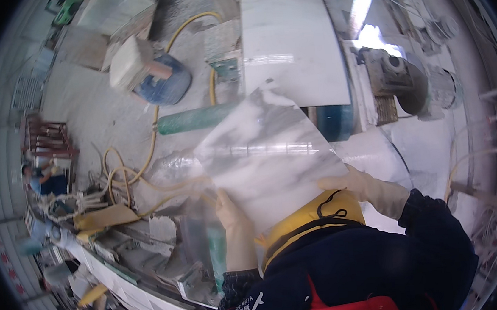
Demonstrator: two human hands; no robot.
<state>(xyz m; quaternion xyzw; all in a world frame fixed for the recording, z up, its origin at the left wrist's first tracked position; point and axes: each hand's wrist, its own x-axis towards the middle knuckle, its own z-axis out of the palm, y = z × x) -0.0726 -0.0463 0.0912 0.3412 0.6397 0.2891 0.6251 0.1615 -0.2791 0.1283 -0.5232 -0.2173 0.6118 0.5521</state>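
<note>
Support the marble slab [272, 155] level, gripped by left fingers [222, 200] at left edge, right fingers [338, 182] near right corner.

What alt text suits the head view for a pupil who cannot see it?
A person's gloved left hand and right hand hold a grey-veined white slab by its edges, close to a yellow apron. Beyond it lies a longer white slab; a yellow hose loops at the left of this cluttered workshop.

White glare upper right; reflections streak marbled slab [268, 156]; black fisheye rim, bowed edges.
</note>
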